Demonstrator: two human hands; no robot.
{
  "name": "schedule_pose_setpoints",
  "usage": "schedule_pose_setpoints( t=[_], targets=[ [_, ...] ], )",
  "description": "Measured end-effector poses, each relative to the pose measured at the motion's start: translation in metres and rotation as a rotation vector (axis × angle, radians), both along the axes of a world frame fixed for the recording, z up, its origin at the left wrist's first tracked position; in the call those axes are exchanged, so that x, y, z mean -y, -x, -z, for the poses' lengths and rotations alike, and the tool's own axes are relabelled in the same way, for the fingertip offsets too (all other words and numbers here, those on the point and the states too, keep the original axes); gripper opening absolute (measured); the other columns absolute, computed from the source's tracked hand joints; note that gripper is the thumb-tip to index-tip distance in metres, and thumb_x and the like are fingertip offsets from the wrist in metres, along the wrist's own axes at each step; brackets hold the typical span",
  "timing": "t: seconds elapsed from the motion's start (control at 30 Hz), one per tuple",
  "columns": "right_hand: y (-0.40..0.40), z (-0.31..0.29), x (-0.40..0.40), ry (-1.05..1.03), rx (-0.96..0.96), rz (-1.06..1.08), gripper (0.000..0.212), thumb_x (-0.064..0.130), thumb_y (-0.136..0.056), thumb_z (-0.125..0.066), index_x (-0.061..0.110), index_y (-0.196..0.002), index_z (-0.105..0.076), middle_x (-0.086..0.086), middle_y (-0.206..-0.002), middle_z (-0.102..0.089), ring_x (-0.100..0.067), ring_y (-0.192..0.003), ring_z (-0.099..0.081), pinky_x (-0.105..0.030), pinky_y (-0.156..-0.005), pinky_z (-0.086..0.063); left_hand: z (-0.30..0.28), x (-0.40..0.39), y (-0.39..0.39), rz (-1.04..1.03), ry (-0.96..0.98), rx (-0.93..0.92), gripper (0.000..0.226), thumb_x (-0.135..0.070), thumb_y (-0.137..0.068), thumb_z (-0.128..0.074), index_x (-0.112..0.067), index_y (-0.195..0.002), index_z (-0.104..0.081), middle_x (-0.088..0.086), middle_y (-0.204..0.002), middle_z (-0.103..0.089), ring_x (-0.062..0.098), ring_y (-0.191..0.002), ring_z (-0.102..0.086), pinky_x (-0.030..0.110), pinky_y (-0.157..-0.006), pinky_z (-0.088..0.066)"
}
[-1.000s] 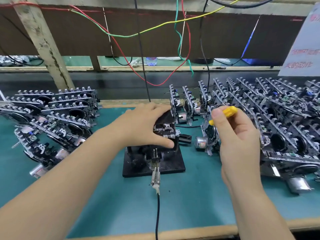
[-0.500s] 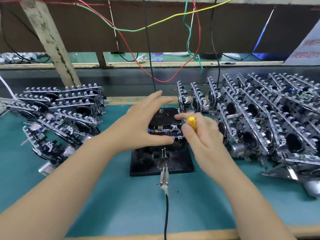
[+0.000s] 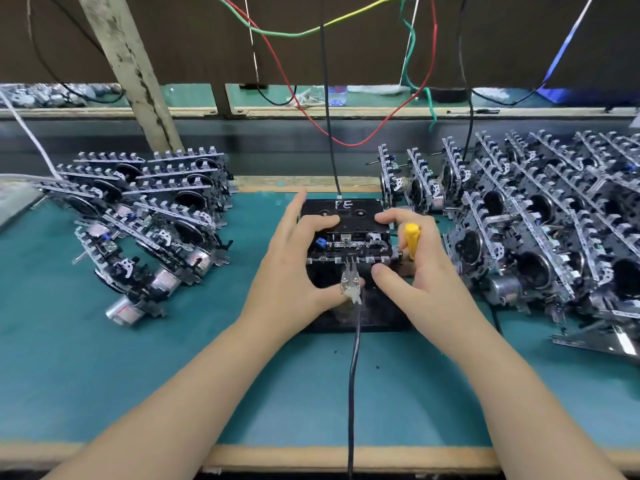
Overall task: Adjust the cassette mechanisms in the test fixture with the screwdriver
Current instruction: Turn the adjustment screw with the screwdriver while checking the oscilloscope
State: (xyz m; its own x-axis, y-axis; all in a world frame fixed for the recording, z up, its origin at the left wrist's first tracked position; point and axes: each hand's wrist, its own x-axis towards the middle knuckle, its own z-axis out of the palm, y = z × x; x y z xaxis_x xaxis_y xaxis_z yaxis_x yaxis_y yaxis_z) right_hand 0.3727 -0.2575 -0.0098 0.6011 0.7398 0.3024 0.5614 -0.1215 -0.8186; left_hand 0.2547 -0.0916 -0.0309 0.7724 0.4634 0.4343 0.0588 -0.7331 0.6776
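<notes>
A black test fixture [image 3: 377, 317] stands on the green tabletop [image 3: 104, 375] about midway between its left and right edges, closer to the far edge than the near one. On it sits a cassette mechanism [image 3: 349, 244] with a black cassette [image 3: 346, 216] on top, marked "PE" in white. The left hand [image 3: 294, 268] lies over the left side of the mechanism: its index finger rests bent on the cassette's top, another finger stretches toward the fixture's far left corner, and the thumb reaches in along the near side to touch a clear connector [image 3: 350, 284] plugged in there. The fingers are spread and mostly relaxed, pressing rather than wrapping round anything. The right hand [image 3: 419, 275] flanks the right side. Its index finger rests on the cassette's top right corner and its thumb points in toward the connector, while its other fingers are curled round a yellow-handled screwdriver [image 3: 412, 237], which stands nearly upright just beside the right edge of the mechanism; its tip is hidden. A dark cable [image 3: 352, 375] runs from the connector across the tabletop to its near edge. A second black cable [image 3: 327, 116] hangs from above to the back of the fixture. Finished or waiting cassette mechanisms lie in one pile [image 3: 145, 216] toward the left edge and in a larger pile [image 3: 540, 216] toward the right edge. Red, green and yellow wires [image 3: 287, 32] droop in front of a dark back panel [image 3: 502, 39].
</notes>
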Motion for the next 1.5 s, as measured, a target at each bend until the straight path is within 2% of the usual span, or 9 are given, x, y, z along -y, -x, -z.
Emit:
schedule_pose_setpoints(
  t=[0.13,0.33,0.47,0.6,0.83,1.0,1.13,1.3,1.5],
  targets=[
    [0.002,-0.002,-0.002,0.012,-0.003,0.019,0.058,0.013,-0.090,-0.066,0.043,-0.134,-0.041,0.044,-0.100,-0.039,0.006,-0.099,-0.049,-0.022,-0.079,-0.039,0.000,0.004,-0.001,-0.003,0.027,0.057,0.073,-0.033,-0.065,-0.090,-0.054,-0.120,-0.048,-0.023,-0.163,-0.011,0.000,-0.146,-0.026,0.009,-0.098,-0.029],
    [0.005,0.004,0.002,0.039,-0.031,-0.001,0.063,0.019,-0.091,-0.066,0.048,-0.137,-0.034,0.039,-0.131,-0.045,0.007,-0.113,-0.056,-0.025,-0.091,-0.047,0.015,0.005,0.003,0.037,0.048,0.145,0.069,-0.037,-0.062,-0.089,-0.055,-0.117,-0.052,-0.028,-0.162,-0.012,0.002,-0.146,-0.029,0.015,-0.105,-0.033],
    [-0.004,-0.003,-0.007,0.114,-0.052,-0.061,0.061,0.039,-0.085,-0.060,0.065,-0.126,-0.023,0.051,-0.120,-0.038,0.020,-0.108,-0.053,-0.008,-0.078,-0.042,0.016,-0.002,-0.005,0.029,0.037,0.170,0.072,-0.052,-0.063,-0.084,-0.055,-0.126,-0.049,-0.032,-0.159,-0.012,0.002,-0.144,-0.032,0.013,-0.102,-0.036],
    [-0.005,-0.006,-0.010,0.148,-0.037,-0.050,0.061,0.034,-0.089,-0.061,0.065,-0.124,-0.022,0.036,-0.115,-0.050,0.022,-0.106,-0.053,0.000,-0.072,-0.041,0.008,-0.003,-0.008,0.031,0.067,0.167,0.067,-0.049,-0.061,-0.084,-0.057,-0.120,-0.052,-0.035,-0.158,-0.012,-0.006,-0.144,-0.027,0.018,-0.101,-0.037],
    [0.002,-0.007,-0.004,0.094,-0.004,-0.016,0.060,0.030,-0.090,-0.063,0.054,-0.132,-0.029,0.047,-0.124,-0.043,0.013,-0.111,-0.055,-0.011,-0.079,-0.045,0.002,0.006,-0.002,0.000,0.116,0.135,0.068,-0.039,-0.062,-0.086,-0.054,-0.118,-0.052,-0.034,-0.158,-0.012,-0.001,-0.139,-0.039,0.033,-0.103,-0.047],
    [0.005,-0.007,-0.003,0.085,0.005,0.008,0.059,0.034,-0.085,-0.063,0.052,-0.132,-0.031,0.045,-0.121,-0.045,0.008,-0.105,-0.059,-0.022,-0.083,-0.051,0.003,0.007,-0.002,0.001,0.095,0.159,0.067,-0.048,-0.057,-0.082,-0.057,-0.116,-0.051,-0.034,-0.157,-0.014,-0.009,-0.140,-0.032,0.020,-0.101,-0.038],
    [0.006,-0.008,-0.003,0.072,0.003,0.023,0.058,0.033,-0.085,-0.064,0.050,-0.131,-0.033,0.038,-0.120,-0.049,0.002,-0.108,-0.059,-0.031,-0.095,-0.051,0.004,0.005,-0.002,-0.002,0.105,0.161,0.067,-0.050,-0.056,-0.082,-0.055,-0.117,-0.052,-0.035,-0.157,-0.015,-0.007,-0.140,-0.033,0.025,-0.101,-0.040],
    [0.008,-0.011,-0.002,0.088,0.036,0.022,0.053,0.037,-0.088,-0.062,0.056,-0.125,-0.029,0.046,-0.112,-0.046,0.014,-0.086,-0.055,-0.011,-0.075,-0.045,0.006,0.002,-0.003,0.005,0.104,0.157,0.068,-0.049,-0.056,-0.085,-0.053,-0.117,-0.055,-0.034,-0.157,-0.018,-0.006,-0.138,-0.037,0.027,-0.100,-0.041],
    [0.009,-0.011,0.000,0.115,0.037,0.041,0.051,0.041,-0.089,-0.061,0.057,-0.124,-0.029,0.025,-0.106,-0.054,0.012,-0.071,-0.050,-0.013,-0.074,-0.041,0.008,0.001,-0.005,0.017,0.098,0.136,0.072,-0.033,-0.059,-0.094,-0.053,-0.116,-0.056,-0.032,-0.156,-0.021,-0.014,-0.133,-0.037,0.020,-0.094,-0.040]
  ],
)
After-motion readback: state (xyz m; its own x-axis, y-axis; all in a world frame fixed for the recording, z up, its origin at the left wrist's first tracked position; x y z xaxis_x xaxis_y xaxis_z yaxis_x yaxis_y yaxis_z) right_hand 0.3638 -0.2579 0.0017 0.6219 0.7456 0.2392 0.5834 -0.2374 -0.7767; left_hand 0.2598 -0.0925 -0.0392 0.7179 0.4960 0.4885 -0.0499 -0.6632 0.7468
